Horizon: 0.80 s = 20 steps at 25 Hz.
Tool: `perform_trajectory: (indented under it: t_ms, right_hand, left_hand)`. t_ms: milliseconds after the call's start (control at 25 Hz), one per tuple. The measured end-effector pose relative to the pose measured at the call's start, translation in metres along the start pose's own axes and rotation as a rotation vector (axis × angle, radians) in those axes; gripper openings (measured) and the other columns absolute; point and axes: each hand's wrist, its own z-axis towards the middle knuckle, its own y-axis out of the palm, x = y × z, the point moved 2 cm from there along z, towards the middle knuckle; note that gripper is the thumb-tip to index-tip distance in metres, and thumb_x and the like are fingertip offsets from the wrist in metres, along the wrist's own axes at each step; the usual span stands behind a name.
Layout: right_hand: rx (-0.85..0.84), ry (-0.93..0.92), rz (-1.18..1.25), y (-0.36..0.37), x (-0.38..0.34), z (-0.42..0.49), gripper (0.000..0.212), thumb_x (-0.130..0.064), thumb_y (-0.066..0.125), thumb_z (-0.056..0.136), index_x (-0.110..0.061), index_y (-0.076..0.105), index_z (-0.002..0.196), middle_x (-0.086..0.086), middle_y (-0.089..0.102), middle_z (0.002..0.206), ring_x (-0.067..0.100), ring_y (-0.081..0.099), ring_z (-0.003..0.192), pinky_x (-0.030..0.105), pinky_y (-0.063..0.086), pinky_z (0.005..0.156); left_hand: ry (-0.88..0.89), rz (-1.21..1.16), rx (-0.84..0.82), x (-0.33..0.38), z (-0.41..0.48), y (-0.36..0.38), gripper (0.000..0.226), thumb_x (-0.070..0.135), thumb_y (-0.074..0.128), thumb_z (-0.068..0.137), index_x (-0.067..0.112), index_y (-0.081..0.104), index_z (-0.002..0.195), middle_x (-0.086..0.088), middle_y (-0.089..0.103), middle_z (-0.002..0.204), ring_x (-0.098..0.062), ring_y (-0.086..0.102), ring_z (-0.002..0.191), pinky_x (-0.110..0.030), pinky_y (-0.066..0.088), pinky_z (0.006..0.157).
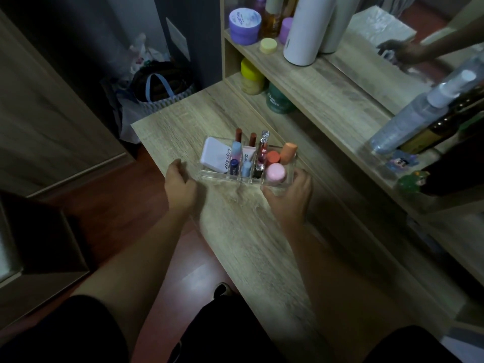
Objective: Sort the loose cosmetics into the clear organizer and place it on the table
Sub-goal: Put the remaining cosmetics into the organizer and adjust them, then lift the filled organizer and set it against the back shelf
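The clear organizer [237, 178] rests on the wooden table [235, 231]. It holds a white compact [214, 156], several lipsticks and tubes standing in its slots [252, 155], a pink jar [275, 172] and orange-capped items [288, 152]. My right hand [289, 196] grips the organizer's near right corner. My left hand [180, 186] hovers just left of the organizer, fingers curled and apart, holding nothing.
A shelf unit at the back right carries a purple jar [245, 26], a white cylinder [305, 28], a yellow jar [252, 74] and a green jar [279, 99]. A spray bottle [419, 111] lies at right by a mirror. A bag [159, 87] sits on the floor.
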Motion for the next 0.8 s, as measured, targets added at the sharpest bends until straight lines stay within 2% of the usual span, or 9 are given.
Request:
perform_trajectory:
  t_ms: [80,160,240,320,480,560,720,800]
  right_hand:
    - [-0.139,0.1,0.099,0.007,0.006,0.008,0.104,-0.029,0.09,0.052,-0.013,0.034,0.138,0.009,0.05,0.138,0.027,0.045,0.13,0.05,0.041,0.105]
    - [-0.227,0.174,0.163,0.014,0.008,0.014,0.114,-0.027,0.089,0.052,-0.024,0.022,0.144,0.003,0.048,0.143,0.023,0.045,0.132,0.051,0.042,0.105]
    - [-0.223,0.209,0.171,0.019,0.011,0.017,0.113,-0.026,0.088,0.055,-0.027,0.019,0.145,0.004,0.05,0.142,0.025,0.047,0.131,0.053,0.044,0.103]
    - [-0.203,0.221,0.192,0.019,0.013,0.019,0.109,-0.023,0.087,0.057,-0.029,0.022,0.144,0.004,0.056,0.136,0.025,0.052,0.126,0.052,0.047,0.101]
    - [-0.164,0.206,0.228,0.014,0.016,0.019,0.103,-0.02,0.088,0.057,-0.026,0.032,0.143,0.006,0.062,0.129,0.024,0.057,0.12,0.047,0.05,0.099]
    - [-0.145,0.213,0.27,0.011,0.017,0.017,0.102,-0.017,0.088,0.056,-0.024,0.033,0.143,0.007,0.062,0.129,0.024,0.057,0.12,0.046,0.05,0.099]
    - [-0.084,0.23,0.326,-0.005,0.021,0.004,0.1,-0.013,0.087,0.058,-0.023,0.035,0.143,0.006,0.059,0.132,0.021,0.055,0.121,0.045,0.048,0.102]
    - [-0.031,0.238,0.333,-0.016,0.022,-0.004,0.104,-0.013,0.087,0.058,-0.023,0.032,0.145,0.007,0.061,0.13,0.021,0.058,0.118,0.039,0.048,0.101]
  left_hand:
    - [-0.02,0.026,-0.143,0.005,0.007,0.004,0.065,0.007,0.055,0.081,0.013,0.033,0.142,-0.007,0.049,0.143,-0.021,0.048,0.128,-0.019,0.032,0.096]
    - [-0.022,0.003,-0.242,0.011,0.014,0.008,0.068,0.015,0.061,0.082,0.014,0.031,0.143,-0.006,0.048,0.144,-0.018,0.048,0.128,-0.018,0.031,0.097]
    - [-0.011,-0.035,-0.308,0.015,0.017,0.011,0.066,0.025,0.065,0.077,0.019,0.04,0.138,0.001,0.056,0.134,-0.016,0.054,0.12,-0.023,0.037,0.097]
    - [0.023,-0.006,-0.358,0.018,0.018,0.013,0.06,0.03,0.062,0.068,0.031,0.051,0.127,0.009,0.063,0.116,-0.014,0.059,0.108,-0.026,0.043,0.09]
    - [0.022,-0.03,-0.367,0.02,0.02,0.022,0.06,0.009,0.059,0.074,0.032,0.051,0.128,0.004,0.066,0.118,-0.016,0.06,0.109,-0.029,0.047,0.093]
    - [0.029,-0.033,-0.362,0.023,0.019,0.024,0.059,0.008,0.06,0.074,0.031,0.052,0.128,0.004,0.066,0.117,-0.014,0.061,0.107,-0.028,0.047,0.093]
    - [0.07,-0.044,-0.425,0.034,0.015,0.032,0.056,0.003,0.06,0.076,0.028,0.056,0.126,0.006,0.067,0.112,-0.011,0.062,0.101,-0.018,0.049,0.083]
    - [0.088,-0.025,-0.45,0.04,0.011,0.038,0.056,-0.002,0.057,0.076,0.025,0.057,0.125,-0.001,0.067,0.118,-0.014,0.063,0.103,-0.025,0.051,0.089]
